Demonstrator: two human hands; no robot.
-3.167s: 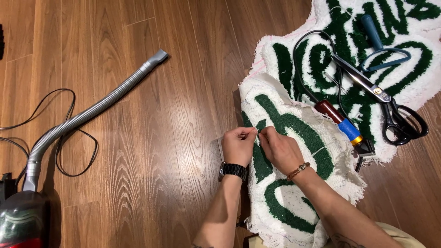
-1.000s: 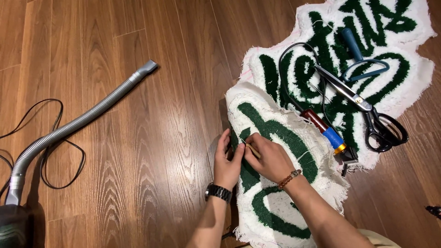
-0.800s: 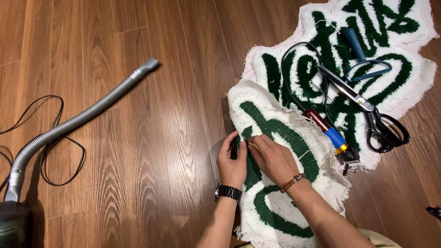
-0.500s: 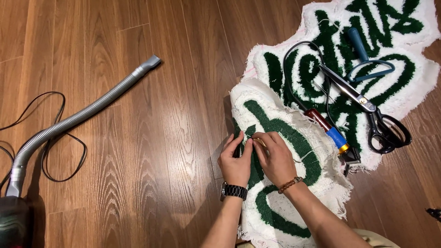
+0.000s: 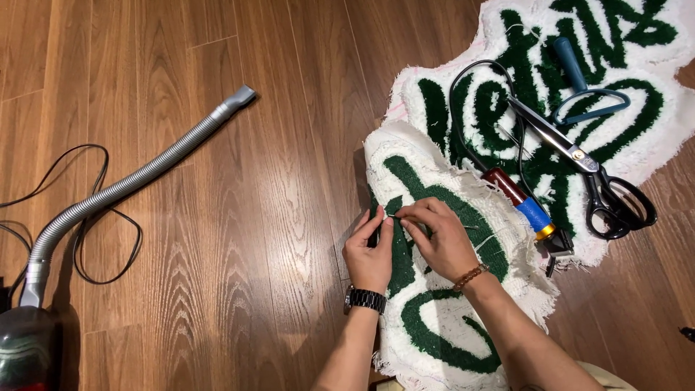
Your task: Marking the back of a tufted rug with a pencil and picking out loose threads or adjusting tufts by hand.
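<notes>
Change since earlier frames: both our hands have stayed at the near rug's left edge; the left fingers, spread flat a moment ago, are now drawn up beside the right fingertips.
Left hand [image 5: 369,253]: rests on the near rug [image 5: 441,318], thumb and forefinger pinched on a tuft at the rug's left edge; a dark wristwatch [image 5: 364,299] sits on the wrist.
Right hand [image 5: 438,235]: fingers closed on a thin metal tool [image 5: 397,216], its tip touching the left fingertips; what kind of tool it is we cannot tell. A beaded bracelet [image 5: 470,276] circles the wrist.
Near rug: white tufted pile with dark green lettering, lying on the wooden floor [image 5: 253,217], frayed along its right border.
Far rug [image 5: 651,123]: same colours, lying far right, its near edge overlapped by the near rug.
Scissors [image 5: 586,177]: large, black-handled, lying on the far rug.
Blue-handled tool [image 5: 579,83]: on the far rug, just beyond the scissors.
Corded tool [image 5: 525,206]: brown and blue body, resting across both rugs to the right of our hands.
Vacuum hose [image 5: 137,177]: grey, ribbed, well left of the rugs, running to the vacuum body [image 5: 25,347] at near left.
Black cable [image 5: 79,217]: looped on the floor around the hose.
</notes>
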